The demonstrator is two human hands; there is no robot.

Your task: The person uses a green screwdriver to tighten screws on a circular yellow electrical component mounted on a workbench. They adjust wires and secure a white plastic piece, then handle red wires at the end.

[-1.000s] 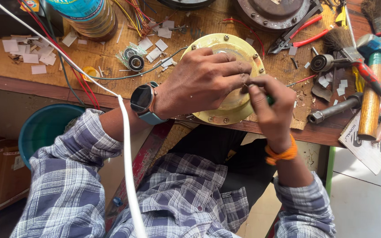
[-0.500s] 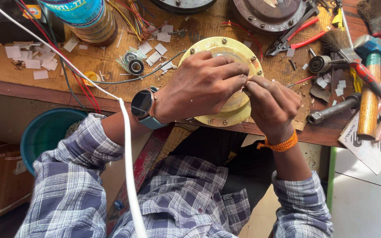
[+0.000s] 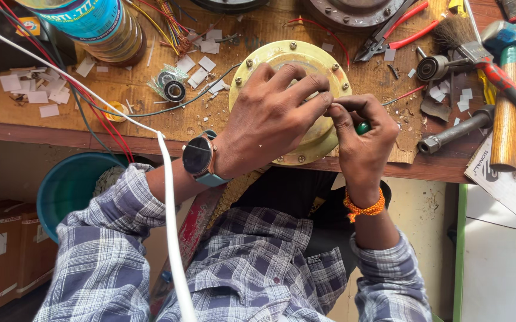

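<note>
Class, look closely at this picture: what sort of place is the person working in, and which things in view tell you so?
Probably a small electrical or motor repair workshop. On the worn wooden bench lie a round yellow metal housing ringed with bolts, a hammer, red-handled pliers, a bearing and loose wires. Both hands, left hand and right hand, work on the housing.

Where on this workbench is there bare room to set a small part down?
The barest patch is the front bench strip between the small bearing and the yellow round cover. A thin strip lies below the paper scraps. The right side is crowded with the hammer, pliers and brush.
</note>
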